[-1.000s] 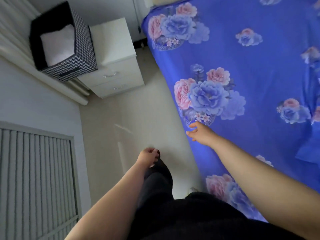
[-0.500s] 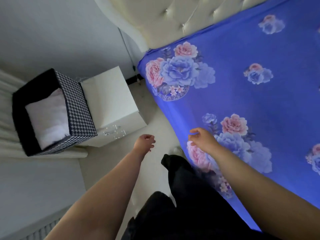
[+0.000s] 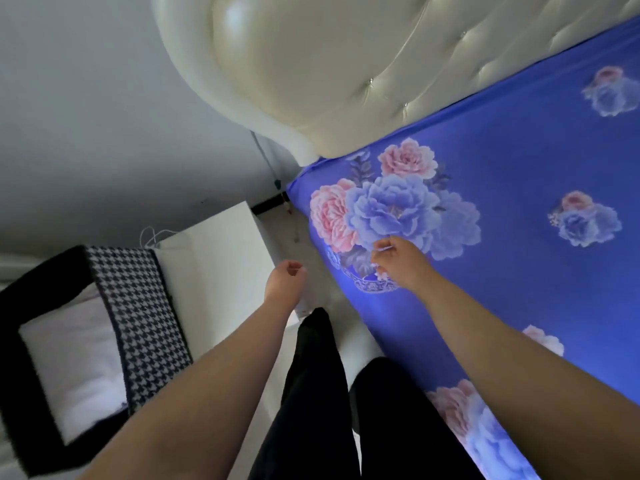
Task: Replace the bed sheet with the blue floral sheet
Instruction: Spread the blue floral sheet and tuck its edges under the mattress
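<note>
Blue floral cotton sheet (image 3: 519,188) is seen spread smooth up to the cream tufted headboard (image 3: 311,64); beside that headboard, its corner edge is touched by the loosely curled right hand (image 3: 398,261), the left hand (image 3: 285,280) hanging curled, holding nothing. Only final tucking is judged left.

No readable text, labels, brands, numbers or signs anywhere in view.

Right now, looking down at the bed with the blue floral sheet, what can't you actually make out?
- Head view: the blue floral sheet is cut off at the right edge, so its far corners are unseen.
- The cream tufted headboard hides any tuck behind it.
- The right hand is blurred; a pinch is unclear.
- The black houndstooth fabric box runs off the left edge.
</note>
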The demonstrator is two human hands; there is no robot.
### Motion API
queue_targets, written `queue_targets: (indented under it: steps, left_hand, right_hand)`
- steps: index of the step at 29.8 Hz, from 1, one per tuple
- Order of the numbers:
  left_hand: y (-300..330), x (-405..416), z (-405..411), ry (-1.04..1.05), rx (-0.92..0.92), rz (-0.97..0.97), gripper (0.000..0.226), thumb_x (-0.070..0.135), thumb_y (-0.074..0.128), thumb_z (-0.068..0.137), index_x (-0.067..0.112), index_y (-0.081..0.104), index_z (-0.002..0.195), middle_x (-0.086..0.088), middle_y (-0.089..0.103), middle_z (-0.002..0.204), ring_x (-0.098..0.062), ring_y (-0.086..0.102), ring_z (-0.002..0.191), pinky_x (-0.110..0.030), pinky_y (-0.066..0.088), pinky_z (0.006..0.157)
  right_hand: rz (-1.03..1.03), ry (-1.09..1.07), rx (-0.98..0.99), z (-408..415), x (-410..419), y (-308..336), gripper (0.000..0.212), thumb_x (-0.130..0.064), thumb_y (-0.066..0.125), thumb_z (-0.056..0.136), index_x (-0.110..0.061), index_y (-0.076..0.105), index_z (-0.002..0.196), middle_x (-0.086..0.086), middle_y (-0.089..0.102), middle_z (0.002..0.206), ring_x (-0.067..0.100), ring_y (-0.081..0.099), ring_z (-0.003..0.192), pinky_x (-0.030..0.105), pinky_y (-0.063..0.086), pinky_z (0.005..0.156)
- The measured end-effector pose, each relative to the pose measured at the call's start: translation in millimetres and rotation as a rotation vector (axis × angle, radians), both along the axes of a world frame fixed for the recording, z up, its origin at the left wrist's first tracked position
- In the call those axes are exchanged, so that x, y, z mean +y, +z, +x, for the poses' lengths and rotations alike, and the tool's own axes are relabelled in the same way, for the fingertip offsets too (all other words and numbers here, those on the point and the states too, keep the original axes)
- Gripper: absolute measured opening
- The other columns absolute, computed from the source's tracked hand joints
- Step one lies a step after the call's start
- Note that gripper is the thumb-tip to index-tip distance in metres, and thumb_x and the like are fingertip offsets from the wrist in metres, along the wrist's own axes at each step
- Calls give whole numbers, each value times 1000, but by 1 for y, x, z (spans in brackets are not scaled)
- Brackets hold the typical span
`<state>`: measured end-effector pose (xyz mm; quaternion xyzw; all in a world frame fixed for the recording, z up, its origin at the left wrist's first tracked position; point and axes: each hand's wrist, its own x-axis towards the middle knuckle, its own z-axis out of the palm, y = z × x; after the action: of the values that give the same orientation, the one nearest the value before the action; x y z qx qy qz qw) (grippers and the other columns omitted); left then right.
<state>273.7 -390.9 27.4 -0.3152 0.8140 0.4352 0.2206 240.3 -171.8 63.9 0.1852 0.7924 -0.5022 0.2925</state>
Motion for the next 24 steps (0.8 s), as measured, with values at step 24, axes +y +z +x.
queue_targets:
  steps: [24]
  left_hand:
    - [-253, -46, -360, -297, -221, -116, 31, 12, 51, 93, 17, 52, 123, -12, 56, 111, -23, 55, 79, -33, 56, 68]
  right_hand:
    - [-78, -71, 38, -197, -94, -249, 14, -19, 56, 90, -23, 61, 102, -5, 62, 92, 17, 62, 90, 31, 51, 84]
